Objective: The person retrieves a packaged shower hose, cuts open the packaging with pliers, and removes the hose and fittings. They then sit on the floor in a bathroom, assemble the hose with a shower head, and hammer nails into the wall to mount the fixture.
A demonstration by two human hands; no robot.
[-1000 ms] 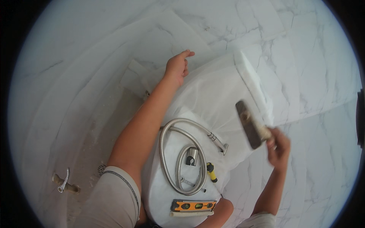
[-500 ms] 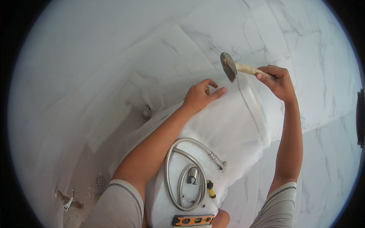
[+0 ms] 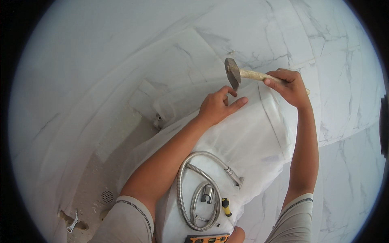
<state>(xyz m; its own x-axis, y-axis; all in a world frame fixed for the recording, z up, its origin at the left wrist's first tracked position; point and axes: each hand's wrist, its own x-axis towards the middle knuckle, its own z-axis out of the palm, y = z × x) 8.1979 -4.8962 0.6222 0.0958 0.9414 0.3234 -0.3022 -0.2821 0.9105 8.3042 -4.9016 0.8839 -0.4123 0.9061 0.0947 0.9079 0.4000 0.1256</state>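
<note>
My right hand (image 3: 289,87) is closed round the pale wooden handle of a hammer (image 3: 232,73). Its dark, worn metal head points left, in front of the marbled wall. Just below the hammer head is my left hand (image 3: 219,106), index finger bent and thumb stretched out, with a gap between them and nothing visible in it. That hand is over a toilet tank (image 3: 259,117) draped in thin, clear plastic sheeting. Above the hammer head, a small fitting or mark (image 3: 231,52) shows on the wall, too small to make out.
On the covered toilet lid lie a coiled metal shower hose (image 3: 181,190), a chrome shower holder (image 3: 207,194), a yellow and black screwdriver (image 3: 226,207) and an orange level (image 3: 208,239). Low at left are a chrome tap (image 3: 73,222) and a floor drain (image 3: 107,197). A wall valve (image 3: 158,120) sits behind the sheeting.
The hammer has moved left in my right hand, its head now right above my left fingers. My left hand has shifted slightly right. The view has tilted a little.
</note>
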